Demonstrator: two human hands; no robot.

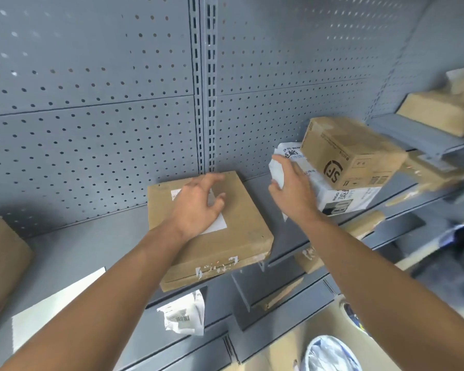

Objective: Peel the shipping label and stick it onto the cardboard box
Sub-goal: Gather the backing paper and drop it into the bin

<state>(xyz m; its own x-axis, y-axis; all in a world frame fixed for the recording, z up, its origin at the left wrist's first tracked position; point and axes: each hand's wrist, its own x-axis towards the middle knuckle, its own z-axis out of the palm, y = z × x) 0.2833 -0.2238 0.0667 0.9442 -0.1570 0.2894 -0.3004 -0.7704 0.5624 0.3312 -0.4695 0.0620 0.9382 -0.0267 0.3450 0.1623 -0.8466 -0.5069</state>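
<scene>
**Label flat on the box, backing paper in my right hand**

Shipping label (217,223) lies flat on the top face of the cardboard box (236,236), which sits on the grey metal shelf (91,250) with its near edge overhanging the shelf lip. My left hand (196,207) is palm-down on the label, fingers (217,178) spread and slightly curled, covering most of the white sheet; only its right corner and a strip at the upper left show. My right hand (292,188) hovers just right of the box, fingers closed around a crumpled white piece of paper (277,170).

Beyond that hand, a smaller printed carton (351,153) rests tilted on a white printed parcel (340,196). A torn white slip with a barcode (184,314) hangs below the shelf edge under the box. Another brown box (0,263) sits at the far left of the shelf, and a white sheet (56,303) lies flat near my left forearm. Perforated grey panel (91,103) backs the shelf.
</scene>
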